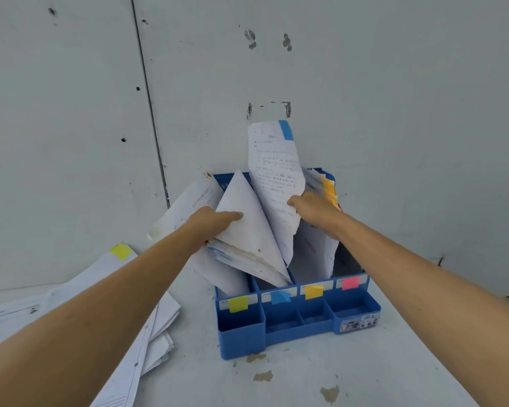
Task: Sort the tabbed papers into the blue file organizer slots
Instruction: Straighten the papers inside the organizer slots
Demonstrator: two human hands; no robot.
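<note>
– Four slots on the blue file organizer (297, 327), tagged yellow, blue, orange, pink from left to right. Status?
– Partway, I'd judge. Papers stand in the three left slots. The pink slot (347, 264) at far right looks empty, though the right arm hides much of its inside.
– What's in hand?
– Right hand (312, 210) pinches a blue-tabbed sheet (272, 171) low on its right edge. The sheet stands upright above the middle of the organizer, its bottom end not yet seated. Left hand (215, 221) grips the filed bundle (247, 245) in the blue slot, thumb on the near face, other fingers behind it. The bundle is tilted left, with a gap on its right.
– So the sheet goes into that gap?
– That's my read: its tab matches the blue label (280, 297).
– What's left?
– Plenty. An unsorted pile (80, 298) lies on the table (365, 371) at near left, apart from the organizer, with a yellow-green tab (120, 251) showing at its far end. Orange-tabbed papers (329, 188) already sit in the third slot.
</note>
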